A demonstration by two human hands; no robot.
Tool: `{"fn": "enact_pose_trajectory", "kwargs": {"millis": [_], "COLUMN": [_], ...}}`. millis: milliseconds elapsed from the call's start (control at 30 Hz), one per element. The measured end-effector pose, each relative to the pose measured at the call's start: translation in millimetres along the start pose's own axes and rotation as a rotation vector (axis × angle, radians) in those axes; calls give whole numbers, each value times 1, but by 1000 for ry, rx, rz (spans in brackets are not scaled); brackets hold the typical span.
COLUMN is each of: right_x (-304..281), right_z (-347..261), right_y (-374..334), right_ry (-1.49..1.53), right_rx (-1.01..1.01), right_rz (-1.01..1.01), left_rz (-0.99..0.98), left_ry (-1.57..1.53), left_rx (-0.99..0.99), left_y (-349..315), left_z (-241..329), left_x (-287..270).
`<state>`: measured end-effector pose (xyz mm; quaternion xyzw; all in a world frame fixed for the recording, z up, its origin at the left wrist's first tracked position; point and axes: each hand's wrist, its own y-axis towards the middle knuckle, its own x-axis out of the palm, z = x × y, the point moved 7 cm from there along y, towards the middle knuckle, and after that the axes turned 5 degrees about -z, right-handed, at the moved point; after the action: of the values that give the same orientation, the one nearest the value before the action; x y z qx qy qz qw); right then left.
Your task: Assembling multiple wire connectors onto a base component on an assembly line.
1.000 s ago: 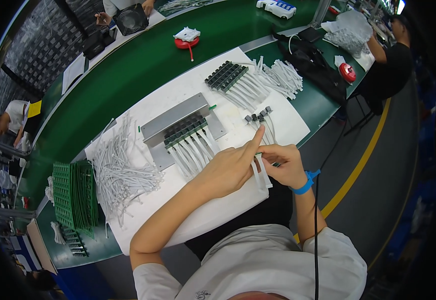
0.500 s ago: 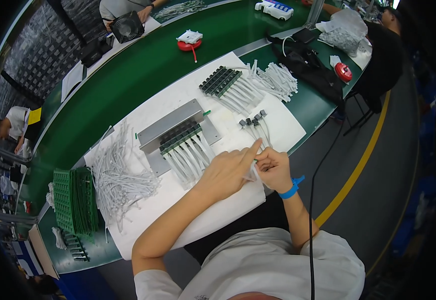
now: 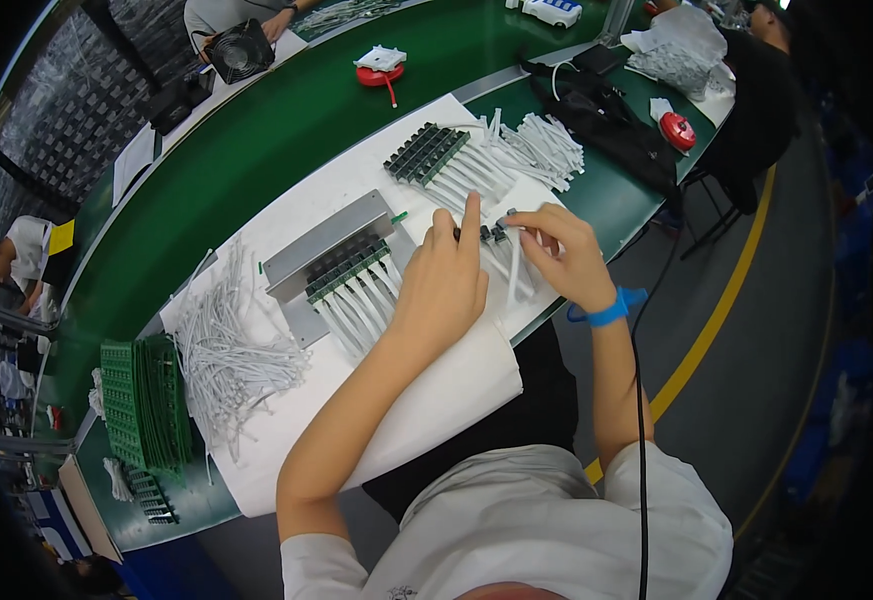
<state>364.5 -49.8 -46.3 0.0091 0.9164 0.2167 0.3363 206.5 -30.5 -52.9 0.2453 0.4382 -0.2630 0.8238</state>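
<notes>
My right hand (image 3: 573, 258) is closed in a pinch at a small dark-headed connector; a flat white cable (image 3: 514, 275) hangs just below its fingertips. Beside it my left hand (image 3: 441, 285) has its index finger stretched out. Its fingers are apart, with a small dark bit showing between two of them. Between the hands lie several cables with dark square heads (image 3: 494, 234), partly hidden by my fingers. Left of my left hand, a grey metal fixture (image 3: 326, 245) carries a green board with black connectors (image 3: 348, 268) and a row of white flat cables (image 3: 356, 312).
White paper covers the green table. Loose white cables (image 3: 231, 350) and stacked green boards (image 3: 141, 405) lie left. Assembled boards (image 3: 426, 155) and a cable pile (image 3: 546, 150) lie beyond. A red tape dispenser (image 3: 676, 131) and black bag sit right. A black cord (image 3: 640, 400) hangs by my right arm.
Both hands have moved farther up the table, onto the dark-headed cables, and have drawn apart. My right hand's pinch has shifted from near the left fingertips to the connector heads.
</notes>
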Motion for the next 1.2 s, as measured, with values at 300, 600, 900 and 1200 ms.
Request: {"fn": "enact_pose_trajectory", "kwargs": {"millis": [300,600,900,1200], "right_x": [17,29,9,49], "right_z": [32,35,40,107], "right_y": [-11,-14,87,135], "right_ry": [123,28,93,-214], "right_rx": [198,305,-18,157], "right_rz": [3,-6,217,19], "left_rz": [-25,-89,55,268], "left_ry": [-43,105,83,37], "left_rx": [66,129,266,251], "left_y": [-2,-10,-11,-14], "left_z": [-14,-14,8,3], "left_x": [17,21,-27,-57]}}
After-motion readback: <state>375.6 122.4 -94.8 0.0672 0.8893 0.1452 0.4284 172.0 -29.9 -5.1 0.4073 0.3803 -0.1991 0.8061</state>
